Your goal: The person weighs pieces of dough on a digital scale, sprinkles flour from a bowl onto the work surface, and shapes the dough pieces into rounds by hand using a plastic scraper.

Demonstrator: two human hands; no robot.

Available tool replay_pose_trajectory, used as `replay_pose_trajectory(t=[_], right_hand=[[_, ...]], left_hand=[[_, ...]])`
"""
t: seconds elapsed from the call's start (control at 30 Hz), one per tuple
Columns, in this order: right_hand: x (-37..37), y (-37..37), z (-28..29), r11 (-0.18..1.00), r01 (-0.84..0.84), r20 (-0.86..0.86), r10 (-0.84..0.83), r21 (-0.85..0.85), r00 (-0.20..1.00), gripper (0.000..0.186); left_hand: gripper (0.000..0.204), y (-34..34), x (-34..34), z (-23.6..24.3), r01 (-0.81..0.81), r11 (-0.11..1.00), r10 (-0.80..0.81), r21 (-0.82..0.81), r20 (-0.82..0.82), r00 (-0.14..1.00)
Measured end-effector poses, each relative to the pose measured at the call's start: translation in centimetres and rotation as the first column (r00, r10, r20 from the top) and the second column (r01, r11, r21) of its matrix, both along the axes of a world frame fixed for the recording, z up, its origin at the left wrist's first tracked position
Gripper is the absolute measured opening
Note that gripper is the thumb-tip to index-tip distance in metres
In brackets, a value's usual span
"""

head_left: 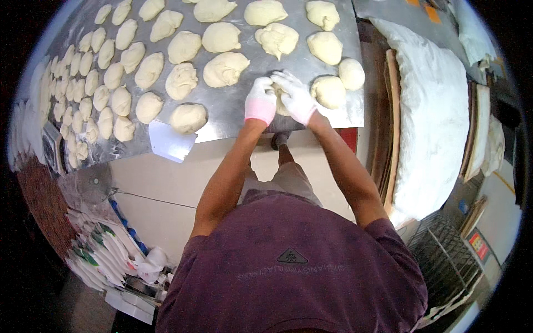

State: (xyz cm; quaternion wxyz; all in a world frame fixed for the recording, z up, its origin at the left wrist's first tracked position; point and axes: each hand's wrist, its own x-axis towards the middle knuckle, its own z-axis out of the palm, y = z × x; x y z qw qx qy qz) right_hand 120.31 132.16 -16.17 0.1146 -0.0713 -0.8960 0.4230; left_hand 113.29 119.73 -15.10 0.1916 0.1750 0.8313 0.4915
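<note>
My left hand (261, 100) and my right hand (295, 96), both in white gloves, are closed around one piece of dough (282, 105) near the front edge of the metal table (227, 125). The left glove has a pink cuff. Between the hands only part of this dough shows; the gloves cover the rest. Just right of my right hand sit two smooth dough balls (328, 92), almost touching each other. Ahead of my hands lies a rough dough lump (277, 40) with a pointed tip. To the left rests another dough lump (188, 118), beside a flat white scraper (171, 142) at the table edge.
Many dough pieces (149, 70) cover the left and far parts of the floured table. On the right stand upright boards (392, 127) and a long white cloth-covered stack (430, 122). A wire rack (444, 258) is lower right. Packed bags (102, 252) stand lower left.
</note>
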Motion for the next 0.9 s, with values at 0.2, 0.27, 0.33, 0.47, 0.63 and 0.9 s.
replay_pose_trajectory(t=[0.2,0.27,0.33,0.47,0.63,0.9], right_hand=[[0.7,-0.5,0.7,0.976,0.009,0.037,-0.017,0.216,0.999,0.033],[-0.1,-0.8,2.5,0.974,0.084,-0.060,-0.073,0.209,0.996,0.024],[-0.4,-1.1,3.9,0.962,0.106,-0.208,-0.053,0.253,0.977,0.025],[1.2,-3.9,3.8,0.962,0.032,-0.281,0.047,0.270,0.958,0.033],[3.4,-2.2,1.9,0.963,0.238,-0.138,-0.221,0.129,0.966,0.040],[-0.1,0.0,0.9,0.980,0.197,-0.017,-0.197,-0.008,0.980,0.044]], left_hand=[[0.016,-6.3,1.0,2.7,0.051,0.996,-0.057,0.068,0.083,0.995],[0.022,-12.0,0.1,2.2,-0.175,0.984,0.168,-0.030,-0.163,0.972],[0.032,-16.1,-2.1,4.5,-0.526,0.802,0.554,-0.284,0.025,0.832],[0.045,-23.1,-4.8,2.7,-0.764,0.558,0.776,-0.325,-0.121,0.619],[0.044,-26.5,-6.1,0.9,-0.845,0.508,0.784,-0.166,0.497,0.373],[0.041,-26.2,1.4,7.4,-0.491,0.870,0.444,-0.038,0.492,0.749]])
